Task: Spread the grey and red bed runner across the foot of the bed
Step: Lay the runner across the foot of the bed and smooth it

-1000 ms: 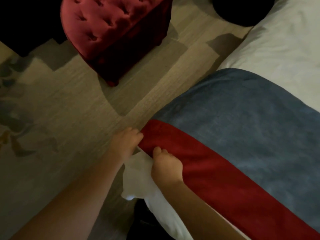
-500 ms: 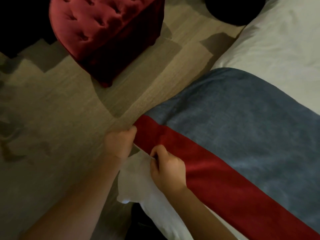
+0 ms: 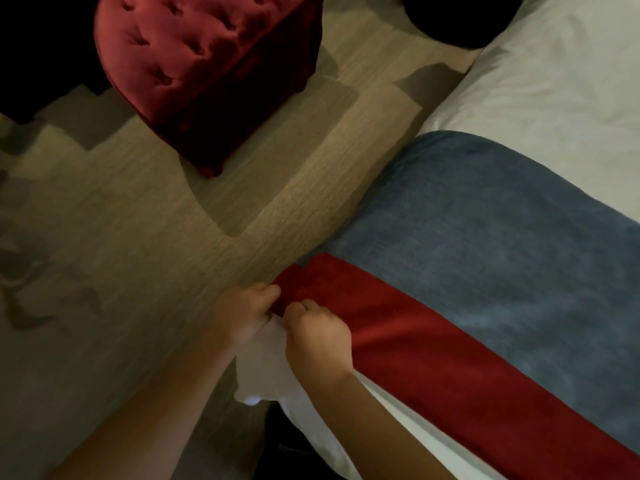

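Observation:
The grey and red bed runner (image 3: 485, 278) lies across the white bed (image 3: 554, 71), with its grey band further up the bed and its red band along the near edge. Its end hangs over the bed's left side. My left hand (image 3: 242, 317) grips the corner of the red band with curled fingers. Right beside it, my right hand (image 3: 317, 337) pinches the red edge a little further in. A white sheet corner (image 3: 259, 375) hangs below both hands.
A red tufted velvet ottoman (image 3: 204, 67) stands on the patterned carpet (image 3: 121, 254) to the left of the bed. A dark round object (image 3: 460, 15) sits at the top near the bed. Something black lies by the bed at the bottom (image 3: 291, 445).
Both hands have drawn closer together at the runner's red corner. The red corner is now bunched between them, and the view has shifted slightly.

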The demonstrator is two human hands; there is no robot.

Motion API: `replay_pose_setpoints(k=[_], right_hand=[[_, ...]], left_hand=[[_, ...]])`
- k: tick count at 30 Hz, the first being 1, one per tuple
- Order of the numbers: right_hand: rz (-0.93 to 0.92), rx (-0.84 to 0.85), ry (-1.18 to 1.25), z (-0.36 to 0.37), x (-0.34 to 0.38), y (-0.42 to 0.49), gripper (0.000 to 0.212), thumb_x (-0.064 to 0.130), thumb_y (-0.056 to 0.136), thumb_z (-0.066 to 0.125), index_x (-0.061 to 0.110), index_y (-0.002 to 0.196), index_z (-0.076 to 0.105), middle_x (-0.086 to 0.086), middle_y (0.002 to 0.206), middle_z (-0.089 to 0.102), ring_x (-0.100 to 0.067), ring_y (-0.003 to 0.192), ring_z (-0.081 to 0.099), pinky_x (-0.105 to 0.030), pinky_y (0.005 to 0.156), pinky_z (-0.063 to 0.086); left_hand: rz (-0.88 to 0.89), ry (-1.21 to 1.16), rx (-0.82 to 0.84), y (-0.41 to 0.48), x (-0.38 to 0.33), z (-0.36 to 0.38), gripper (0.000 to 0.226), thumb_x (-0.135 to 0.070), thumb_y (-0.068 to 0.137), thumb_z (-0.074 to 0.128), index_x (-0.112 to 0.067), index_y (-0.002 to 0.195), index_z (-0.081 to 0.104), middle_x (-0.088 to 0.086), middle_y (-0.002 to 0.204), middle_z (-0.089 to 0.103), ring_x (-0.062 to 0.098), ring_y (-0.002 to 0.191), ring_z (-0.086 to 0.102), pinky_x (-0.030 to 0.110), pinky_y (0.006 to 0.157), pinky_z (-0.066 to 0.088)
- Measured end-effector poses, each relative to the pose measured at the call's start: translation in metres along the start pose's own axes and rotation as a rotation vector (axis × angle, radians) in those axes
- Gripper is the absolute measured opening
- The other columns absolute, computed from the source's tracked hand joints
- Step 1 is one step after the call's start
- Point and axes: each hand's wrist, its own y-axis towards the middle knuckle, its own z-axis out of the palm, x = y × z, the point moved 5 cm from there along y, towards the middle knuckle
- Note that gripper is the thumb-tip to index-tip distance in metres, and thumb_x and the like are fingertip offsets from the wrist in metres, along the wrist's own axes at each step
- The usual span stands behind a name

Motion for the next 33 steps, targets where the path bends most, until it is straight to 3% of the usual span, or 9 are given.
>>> replay_pose_setpoints(k=[2, 5, 7, 11, 18, 23, 26, 30, 33], right_hand=[[-0.006, 0.025, -0.035, 0.005, 0.000, -0.010, 0.031, 0.019, 0.044, 0.088, 0.023, 0.056, 0.059, 0.007, 0.054, 0.057, -0.007, 0.042, 0.052, -0.015, 0.037, 0.037], [0.004, 0.099, -0.039, 0.014, -0.002, -0.021, 0.030, 0.021, 0.060, 0.081, 0.022, 0.083, 0.062, 0.003, 0.076, 0.062, -0.012, 0.063, 0.060, -0.021, 0.050, 0.048], [0.017, 0.058, -0.047, 0.007, -0.004, -0.025, 0.040, 0.023, 0.046, 0.082, 0.025, 0.081, 0.063, 0.005, 0.071, 0.060, -0.012, 0.058, 0.058, -0.022, 0.043, 0.044], [0.097, -0.017, -0.033, -0.014, -0.032, -0.054, 0.040, 0.023, 0.034, 0.076, 0.025, 0.070, 0.059, 0.006, 0.064, 0.056, -0.013, 0.053, 0.054, -0.021, 0.039, 0.038], [0.312, -0.042, -0.113, -0.043, -0.137, -0.148, 0.044, 0.017, 0.024, 0.082, 0.019, 0.063, 0.061, 0.002, 0.060, 0.057, -0.020, 0.049, 0.058, -0.023, 0.033, 0.039], [0.291, -0.018, -0.076, -0.042, -0.168, -0.192, 0.043, 0.018, 0.026, 0.088, 0.021, 0.062, 0.065, 0.006, 0.055, 0.057, -0.014, 0.043, 0.056, -0.017, 0.032, 0.034], [0.166, -0.053, -0.010, -0.035, -0.164, -0.203, 0.036, 0.022, 0.037, 0.082, 0.022, 0.068, 0.064, 0.007, 0.062, 0.058, -0.012, 0.051, 0.057, -0.018, 0.037, 0.038], [0.097, -0.046, 0.121, -0.034, -0.175, -0.210, 0.023, 0.029, 0.059, 0.069, 0.022, 0.079, 0.058, 0.004, 0.074, 0.057, -0.016, 0.061, 0.057, -0.023, 0.045, 0.044], [0.025, -0.016, 0.144, -0.034, -0.185, -0.221, 0.023, 0.035, 0.064, 0.060, 0.022, 0.083, 0.054, 0.004, 0.077, 0.055, -0.016, 0.064, 0.054, -0.026, 0.047, 0.043]], left_hand=[[-0.092, 0.081, 0.109, -0.003, 0.002, 0.005, 0.014, -0.021, 0.085, 0.056, -0.016, 0.098, 0.059, 0.004, 0.093, 0.064, 0.025, 0.084, 0.064, 0.030, 0.062, 0.042], [-0.119, 0.170, 0.328, -0.004, -0.001, 0.021, 0.021, -0.024, 0.090, 0.049, -0.022, 0.111, 0.053, 0.001, 0.105, 0.062, 0.021, 0.095, 0.061, 0.033, 0.076, 0.048], [-0.032, 0.190, 0.247, -0.007, -0.015, 0.015, 0.028, -0.024, 0.083, 0.054, -0.023, 0.111, 0.051, -0.002, 0.104, 0.060, 0.021, 0.094, 0.060, 0.033, 0.074, 0.047], [0.310, 0.094, 0.034, -0.023, -0.056, -0.005, 0.020, -0.035, 0.066, 0.061, -0.029, 0.079, 0.047, -0.011, 0.074, 0.053, 0.010, 0.065, 0.055, 0.023, 0.052, 0.044], [0.659, 0.179, 0.051, -0.023, -0.137, -0.011, 0.028, -0.050, 0.069, 0.058, -0.030, 0.088, 0.061, -0.012, 0.081, 0.058, 0.008, 0.068, 0.056, 0.023, 0.050, 0.047], [0.890, 0.292, 0.177, -0.029, -0.192, 0.011, 0.021, -0.032, 0.053, 0.071, -0.028, 0.065, 0.055, -0.012, 0.061, 0.053, 0.008, 0.053, 0.051, 0.018, 0.045, 0.039], [0.912, 0.333, 0.213, -0.033, -0.198, 0.021, 0.023, -0.033, 0.047, 0.069, -0.028, 0.063, 0.052, -0.012, 0.056, 0.051, 0.007, 0.049, 0.049, 0.016, 0.045, 0.036], [0.885, 0.315, 0.219, -0.033, -0.219, 0.028, 0.023, -0.045, 0.055, 0.064, -0.030, 0.066, 0.051, -0.013, 0.056, 0.049, 0.007, 0.047, 0.047, 0.017, 0.045, 0.033], [0.896, 0.299, 0.205, -0.043, -0.256, 0.042, 0.025, -0.051, 0.060, 0.061, -0.030, 0.068, 0.049, -0.013, 0.059, 0.051, 0.006, 0.050, 0.049, 0.018, 0.046, 0.038]])
